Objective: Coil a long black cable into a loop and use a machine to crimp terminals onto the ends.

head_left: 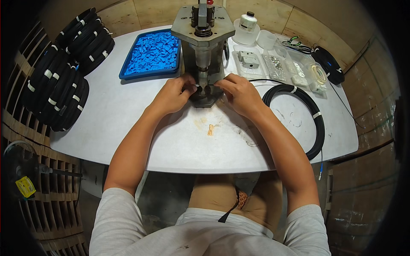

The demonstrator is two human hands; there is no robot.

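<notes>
A metal bench press [203, 51] stands at the far middle of the table, with its ram pointing down at a small base. My left hand [173, 94] is at the left side of that base, thumb and fingers pinched together; whatever lies between them is too small to make out. Opposite it, my right hand [242, 94] is closed, its fingertips reaching in under the ram. A black cable [267, 80] runs from a coil [318, 128] on the right to behind my right hand, which appears to grip its end. The fingertips partly hide the work spot.
A blue tray [124, 73] of small blue pieces sits left of the press. Several black cable coils [55, 91] are stacked at the far left. Behind the right hand are a grey metal block [249, 59], bags of small parts [275, 67] and a white bottle [248, 21].
</notes>
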